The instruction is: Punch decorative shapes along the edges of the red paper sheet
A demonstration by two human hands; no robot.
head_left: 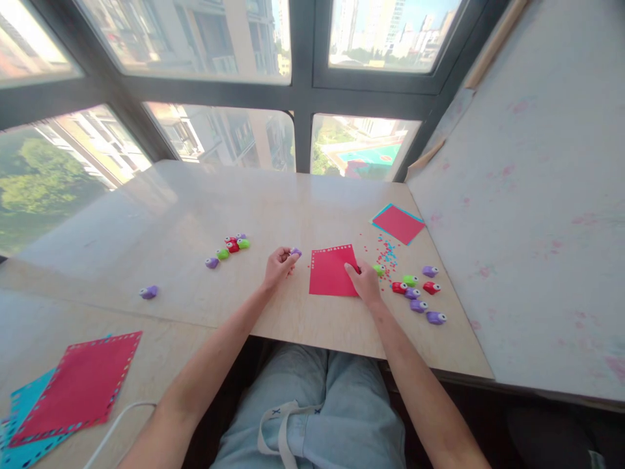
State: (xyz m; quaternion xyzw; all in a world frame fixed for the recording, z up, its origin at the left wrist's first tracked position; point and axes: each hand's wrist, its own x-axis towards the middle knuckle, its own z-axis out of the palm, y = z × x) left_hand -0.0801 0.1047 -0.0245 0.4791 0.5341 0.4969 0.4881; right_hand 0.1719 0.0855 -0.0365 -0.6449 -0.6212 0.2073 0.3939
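Observation:
Between the fingertips of my left hand [278, 267] is a small purple craft punch [295, 252], just left of the paper. A sheet of red paper [331, 275] has small punched holes along its top edge and the upper part of its left edge. My right hand [366, 283] grips this sheet at its right edge, thumb on top; the fingers underneath are partly hidden. Close beyond that hand sits a green craft punch [379, 269], near scattered red and blue paper bits [387, 253].
Several punches in purple, red and green [413, 293] lie at the right; another group [232, 246] is left of centre. A lone purple punch [149, 292] sits farther left. Stacked paper [399, 223] lies back right, hole-edged sheets [83, 384] front left, beside a white cable [120, 417].

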